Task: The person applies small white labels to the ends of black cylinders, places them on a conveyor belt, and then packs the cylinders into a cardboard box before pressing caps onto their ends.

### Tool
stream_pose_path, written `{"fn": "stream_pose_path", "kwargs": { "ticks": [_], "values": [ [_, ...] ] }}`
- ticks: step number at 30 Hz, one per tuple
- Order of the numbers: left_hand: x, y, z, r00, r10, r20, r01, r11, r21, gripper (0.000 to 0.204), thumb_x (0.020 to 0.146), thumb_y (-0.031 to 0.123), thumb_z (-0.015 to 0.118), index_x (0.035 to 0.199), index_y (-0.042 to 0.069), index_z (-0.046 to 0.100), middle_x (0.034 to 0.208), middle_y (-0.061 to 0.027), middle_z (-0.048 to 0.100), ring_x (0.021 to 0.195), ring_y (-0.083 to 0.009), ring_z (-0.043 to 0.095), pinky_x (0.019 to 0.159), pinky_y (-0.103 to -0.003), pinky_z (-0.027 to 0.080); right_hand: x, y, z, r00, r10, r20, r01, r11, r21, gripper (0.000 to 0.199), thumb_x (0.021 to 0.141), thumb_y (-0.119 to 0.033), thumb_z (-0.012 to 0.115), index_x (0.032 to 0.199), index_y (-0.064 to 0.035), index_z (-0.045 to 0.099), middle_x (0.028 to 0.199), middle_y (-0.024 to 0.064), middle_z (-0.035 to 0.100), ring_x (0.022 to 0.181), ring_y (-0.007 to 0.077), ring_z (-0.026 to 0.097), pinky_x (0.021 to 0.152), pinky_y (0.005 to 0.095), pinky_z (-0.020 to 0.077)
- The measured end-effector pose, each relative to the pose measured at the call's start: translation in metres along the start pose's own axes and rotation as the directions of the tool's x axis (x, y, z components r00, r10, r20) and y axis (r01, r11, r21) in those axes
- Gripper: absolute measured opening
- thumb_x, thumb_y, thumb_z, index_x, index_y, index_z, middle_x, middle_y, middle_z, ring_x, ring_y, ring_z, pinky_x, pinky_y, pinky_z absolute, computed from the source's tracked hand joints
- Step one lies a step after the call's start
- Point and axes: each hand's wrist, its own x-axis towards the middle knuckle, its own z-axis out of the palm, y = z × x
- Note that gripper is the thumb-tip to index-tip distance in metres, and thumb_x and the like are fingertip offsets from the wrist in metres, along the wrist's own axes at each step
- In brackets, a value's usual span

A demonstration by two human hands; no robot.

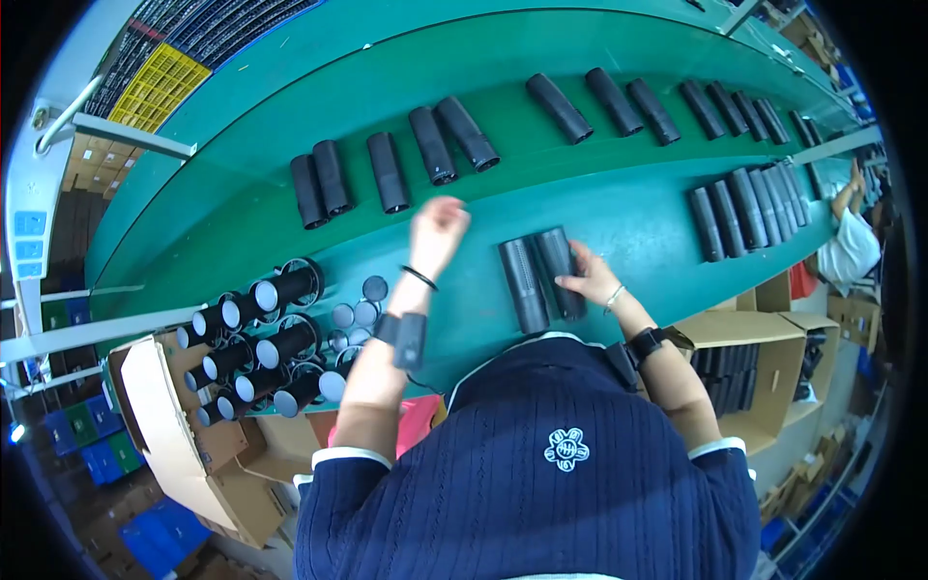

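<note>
Two black textured tubes lie side by side on the green bench in front of me. My right hand (592,275) grips the right black tube (559,271), thumb and fingers at its right side. Just left of it rests the other black tube (523,285), untouched. My left hand (440,227) is raised over the bench with its fingers curled closed. It is slightly blurred, and whatever may be inside it is hidden. Below that hand sit several small round discs (366,312), grey and dark, beside my left forearm.
Black tubes (390,174) lie along the green raised ledge (261,184). More black tubes (749,208) line up on the right. At left are several black cylinders with pale round ends (286,345). Open cardboard boxes (169,435) flank the bench; another person (851,246) is far right.
</note>
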Motion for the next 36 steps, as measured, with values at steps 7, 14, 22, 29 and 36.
{"fn": "stream_pose_path", "kwargs": {
  "ticks": [7,14,22,29,36],
  "values": [
    [-0.098,0.063,0.090,0.946,0.094,0.309,0.035,0.921,-0.388,0.083,0.067,0.012,0.083,0.135,0.004,0.036,0.133,-0.0105,0.044,0.124,-0.0202,0.044,0.102,-0.034,0.039,-0.029,-0.067,-0.027,0.803,-0.596,-0.027,0.588,0.784,0.201,0.073,0.071,-0.006,0.068,0.138,-0.0093,0.039,0.133,0.0141,0.044,0.128,0.0262,0.039,0.106,0.0394,0.0330],
    [-0.104,0.102,0.089,0.911,0.340,0.233,-0.359,0.933,0.041,0.070,0.065,0.010,0.075,0.126,0.003,0.043,0.126,-0.0183,0.047,0.121,-0.0369,0.044,0.103,-0.043,0.037,-0.070,-0.101,-0.038,0.790,-0.590,-0.164,0.613,0.761,0.213,0.067,0.067,-0.025,0.079,0.127,-0.0100,0.054,0.128,0.0131,0.046,0.124,0.0274,0.041,0.105,0.0409,0.0323],
    [-0.115,0.126,0.078,0.910,0.269,0.316,-0.318,0.942,0.112,0.068,0.066,0.018,0.077,0.122,0.000,0.045,0.126,-0.0188,0.048,0.119,-0.0382,0.046,0.099,-0.042,0.041,-0.052,-0.088,-0.040,0.968,-0.163,-0.192,0.252,0.679,0.690,0.028,0.082,-0.031,0.067,0.095,-0.0063,0.072,0.106,0.0074,0.061,0.104,0.0179,0.054,0.088,0.0345,0.0447],
    [-0.100,0.116,0.063,0.973,-0.131,0.188,0.227,0.666,-0.711,0.057,0.083,0.015,0.071,0.129,0.002,0.040,0.121,-0.0099,0.052,0.112,-0.0170,0.049,0.095,-0.032,0.041,-0.057,-0.101,-0.026,0.843,-0.535,0.059,0.485,0.803,0.348,0.094,0.074,-0.018,0.075,0.147,-0.0022,0.018,0.146,0.0126,0.031,0.134,0.0245,0.032,0.109,0.0348,0.0264],
    [-0.089,0.080,0.045,0.906,-0.262,0.332,0.423,0.541,-0.727,0.048,0.092,0.023,0.059,0.131,0.002,0.040,0.119,-0.0102,0.054,0.109,-0.0186,0.054,0.092,-0.037,0.046,-0.042,-0.127,-0.011,0.833,-0.518,0.195,0.460,0.843,0.278,0.106,0.073,-0.038,0.076,0.150,-0.0123,0.007,0.151,0.0146,0.018,0.135,0.0266,0.029,0.105,0.0389,0.0328]
  ]
}}
